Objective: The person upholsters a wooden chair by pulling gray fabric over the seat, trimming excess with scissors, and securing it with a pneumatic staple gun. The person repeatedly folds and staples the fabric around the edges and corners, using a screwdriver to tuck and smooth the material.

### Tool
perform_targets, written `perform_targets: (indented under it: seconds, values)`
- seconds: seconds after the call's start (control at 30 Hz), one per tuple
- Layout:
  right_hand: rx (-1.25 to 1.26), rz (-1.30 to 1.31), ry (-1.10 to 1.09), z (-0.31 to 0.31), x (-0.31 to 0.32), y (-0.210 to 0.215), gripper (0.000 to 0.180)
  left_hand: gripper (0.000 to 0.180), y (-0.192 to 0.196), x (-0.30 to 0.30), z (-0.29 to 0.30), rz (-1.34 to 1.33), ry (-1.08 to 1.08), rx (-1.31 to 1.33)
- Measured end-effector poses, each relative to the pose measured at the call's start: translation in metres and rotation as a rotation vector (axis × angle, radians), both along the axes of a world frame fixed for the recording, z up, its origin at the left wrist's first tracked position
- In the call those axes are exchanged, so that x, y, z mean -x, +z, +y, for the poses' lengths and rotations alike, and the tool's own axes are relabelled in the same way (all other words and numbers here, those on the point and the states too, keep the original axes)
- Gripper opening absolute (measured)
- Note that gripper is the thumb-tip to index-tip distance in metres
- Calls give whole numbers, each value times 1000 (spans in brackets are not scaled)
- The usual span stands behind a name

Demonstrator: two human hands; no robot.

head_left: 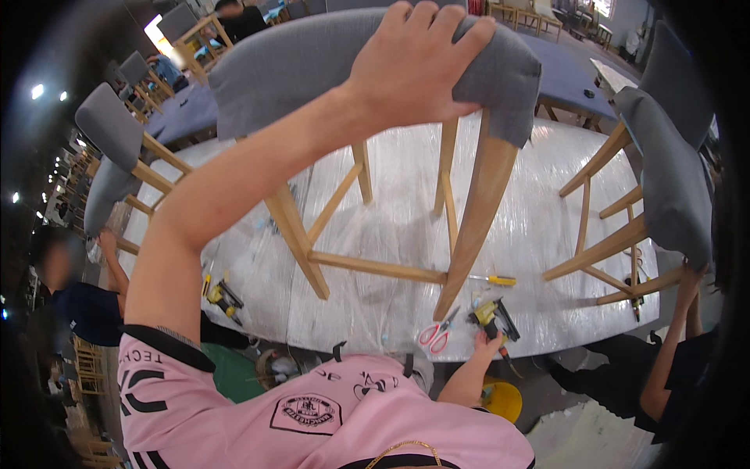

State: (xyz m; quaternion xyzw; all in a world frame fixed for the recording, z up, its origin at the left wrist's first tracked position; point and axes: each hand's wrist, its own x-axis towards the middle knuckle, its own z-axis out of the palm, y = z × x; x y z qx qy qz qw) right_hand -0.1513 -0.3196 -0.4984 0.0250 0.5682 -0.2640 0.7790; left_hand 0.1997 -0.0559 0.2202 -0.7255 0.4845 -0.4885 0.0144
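Plastic-covered table (367,320), its outer parts bent by the lens and partly blocked by chairs and people. Grey padded chair (297,74) was on it, legs down, in front of the wearer; pale wood legs and crossbars, fabric smooth across the middle, creased and hanging loose at the right corner; seat hidden or hard to tell from the backrest. Second grey chair (668,172) was at right, partly lost near the dark rim. Left hand (414,66) gripped the first chair's padded top edge, fingertips over it hard to see. Right hand (488,342) grasped the staple gun (486,313), finger wrap mostly hidden. Red-handled scissors (435,338) and yellow-handled screwdriver (501,280) lay near.
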Motion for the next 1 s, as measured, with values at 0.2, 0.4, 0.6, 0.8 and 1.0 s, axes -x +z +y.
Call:
perform_targets:
  seconds: [0.2, 0.4, 0.6, 0.8, 1.0]
  values:
    - [41, 36, -137, -11, -37, 18, 36, 94, -1, -2, 6, -30, 48, -11]
    - [320, 155, 8, -58, -25, 94, 45, 92, -1, -4, -12, -61, -26, 42]
    - [645, -608, -43, 6, -69, 246, 50, 80, 13, 2, 6, -49, -120, 48]
    - [993, -825, -78, 70, -111, 441, 42, 85, 6, -1, 2, -32, -129, 61]
    - [1924, -561, -296, 140, -168, 553, 46, 84, 0, -3, 0, -28, -144, 87]
